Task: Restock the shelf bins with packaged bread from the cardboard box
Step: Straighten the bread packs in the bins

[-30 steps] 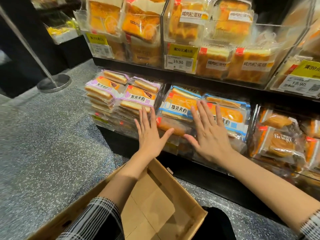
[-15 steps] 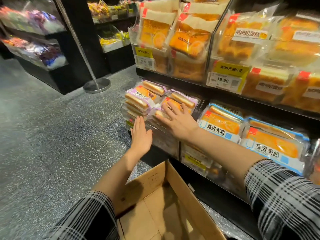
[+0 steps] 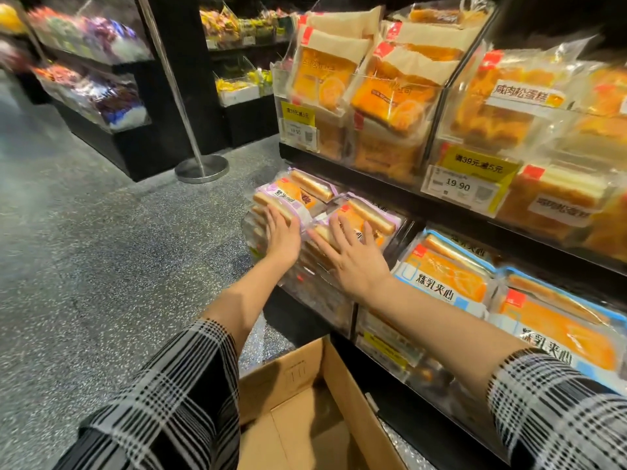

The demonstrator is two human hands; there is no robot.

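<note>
Two checked sleeves reach forward from the bottom of the view, over an open cardboard box point(image 3: 305, 412) that stands on the speckled floor point(image 3: 101, 249) against the foot of the shelf; the part of its inside that shows holds no bread.

Beyond the box, both hands lie flat on the purple-wrapped bread packs in the lower left bin point(image 3: 325, 300). The left hand point(image 3: 283, 237) is open, fingers straight and close together, its palm pressed on the front of the left purple pack point(image 3: 288, 195). The right hand point(image 3: 354, 257) is open too, fingers spread wide, resting on the right purple pack point(image 3: 368, 215). Neither hand grips anything; they only press on the wrappers.

Just to the right, the next lower bin holds blue-wrapped bread packs point(image 3: 448, 269), piled to its front edge.

On the shelf above, clear bins hold orange bread packs point(image 3: 390, 93) and cake packs point(image 3: 509, 106), with yellow price tags point(image 3: 468, 179) clipped to their fronts.

Farther off, a metal post point(image 3: 190, 130) stands on a round base on the floor, with dark shelves of blurred goods behind.
</note>
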